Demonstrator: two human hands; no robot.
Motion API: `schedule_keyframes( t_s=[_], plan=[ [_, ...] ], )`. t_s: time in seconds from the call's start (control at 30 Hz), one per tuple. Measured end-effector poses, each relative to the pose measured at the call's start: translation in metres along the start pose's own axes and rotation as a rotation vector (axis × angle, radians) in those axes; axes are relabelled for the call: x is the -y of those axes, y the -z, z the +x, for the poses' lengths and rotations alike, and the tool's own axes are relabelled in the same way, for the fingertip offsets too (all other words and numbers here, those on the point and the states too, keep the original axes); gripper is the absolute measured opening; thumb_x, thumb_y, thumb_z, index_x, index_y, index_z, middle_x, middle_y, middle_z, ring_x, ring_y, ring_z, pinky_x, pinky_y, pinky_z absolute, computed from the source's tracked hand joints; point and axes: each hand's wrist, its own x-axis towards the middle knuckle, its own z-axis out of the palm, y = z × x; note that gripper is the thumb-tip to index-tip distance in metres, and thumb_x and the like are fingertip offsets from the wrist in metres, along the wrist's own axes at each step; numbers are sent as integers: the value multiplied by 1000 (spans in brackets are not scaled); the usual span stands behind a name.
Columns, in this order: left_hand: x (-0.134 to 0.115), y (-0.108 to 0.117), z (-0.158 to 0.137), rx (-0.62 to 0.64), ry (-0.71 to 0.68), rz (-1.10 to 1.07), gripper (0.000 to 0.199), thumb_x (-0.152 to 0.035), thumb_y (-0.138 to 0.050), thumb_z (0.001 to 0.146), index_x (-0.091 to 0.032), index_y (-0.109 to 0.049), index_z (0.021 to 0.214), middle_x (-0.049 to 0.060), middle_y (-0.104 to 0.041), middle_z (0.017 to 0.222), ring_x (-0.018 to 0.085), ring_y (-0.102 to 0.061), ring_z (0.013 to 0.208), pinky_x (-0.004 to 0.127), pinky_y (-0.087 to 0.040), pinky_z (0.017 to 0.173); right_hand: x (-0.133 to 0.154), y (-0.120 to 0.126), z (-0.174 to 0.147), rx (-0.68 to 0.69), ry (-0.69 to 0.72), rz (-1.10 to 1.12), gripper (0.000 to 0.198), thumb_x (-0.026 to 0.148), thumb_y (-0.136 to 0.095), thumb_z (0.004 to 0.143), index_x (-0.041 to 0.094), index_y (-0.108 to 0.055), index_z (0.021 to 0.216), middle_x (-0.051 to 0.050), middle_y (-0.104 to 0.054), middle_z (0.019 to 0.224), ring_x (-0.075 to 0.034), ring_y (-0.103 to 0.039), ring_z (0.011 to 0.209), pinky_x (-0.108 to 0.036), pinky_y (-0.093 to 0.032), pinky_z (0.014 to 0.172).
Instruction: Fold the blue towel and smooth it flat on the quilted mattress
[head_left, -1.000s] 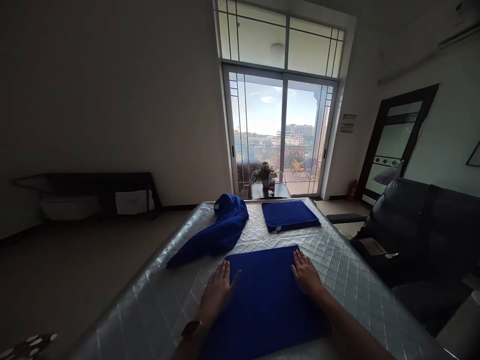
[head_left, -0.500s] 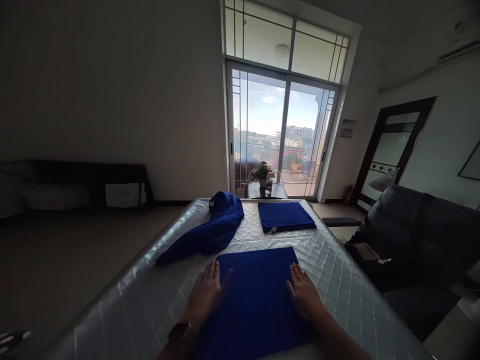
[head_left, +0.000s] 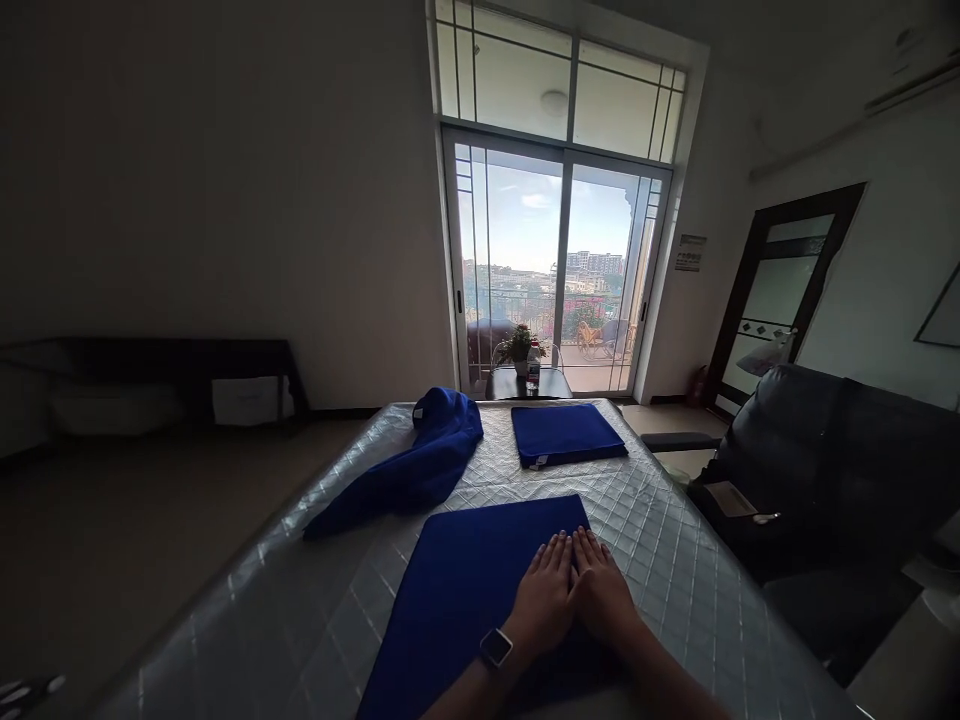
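Observation:
A folded blue cloth [head_left: 457, 590] lies flat near me on the quilted silvery mattress [head_left: 300, 610]. My left hand [head_left: 546, 590], with a watch [head_left: 496, 647] on its wrist, rests flat on the right part of this cloth, fingers stretched out. Beside it, touching at the thumb side, my right hand [head_left: 600, 585] lies flat along the cloth's right edge. Neither hand grips anything. Farther off sits a second folded blue cloth [head_left: 568, 434] with a white tag. To its left is a crumpled blue cloth [head_left: 427, 455], one end trailing toward me.
Past the mattress stand a small dark table [head_left: 517, 384] with a potted plant [head_left: 519, 345] and a bottle [head_left: 533, 366], before a sliding glass door [head_left: 525, 240]. A dark sofa [head_left: 847, 440] is on the right. A low dark bench [head_left: 180, 355] stands by the left wall.
My left hand has moved right across the cloth, from its left edge to beside my right hand. My right hand stays at the right edge. The view has shifted slightly.

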Motion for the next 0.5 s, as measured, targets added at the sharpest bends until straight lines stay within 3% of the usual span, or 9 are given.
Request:
schedule_keyframes(
  t_s=[0.13,0.37,0.5],
  plan=[
    [23,7,-11,-4,84,64,77,-62,-17,94,-14,-33,152,12,-30,161,25,-23,150,47,-27,126,1,0,1,2,-49,37,63,41,-24,97,13,-29,153,-10,-27,162,-22,-20,151,-44,-19,124],
    [116,42,-72,-29,329,272,68,-55,-21,97,-15,-33,151,11,-28,161,25,-25,150,48,-27,124,3,3,2,29,-78,82,66,44,-23,97,12,-24,154,-10,-24,163,-21,-17,152,-43,-15,125],
    [138,49,-88,-43,395,297,71,-55,-20,97,-11,-30,152,13,-26,161,26,-24,151,47,-26,124,4,5,2,53,-90,70,66,44,-22,97,11,-22,154,-10,-20,164,-21,-14,153,-43,-15,125]
  ],
)
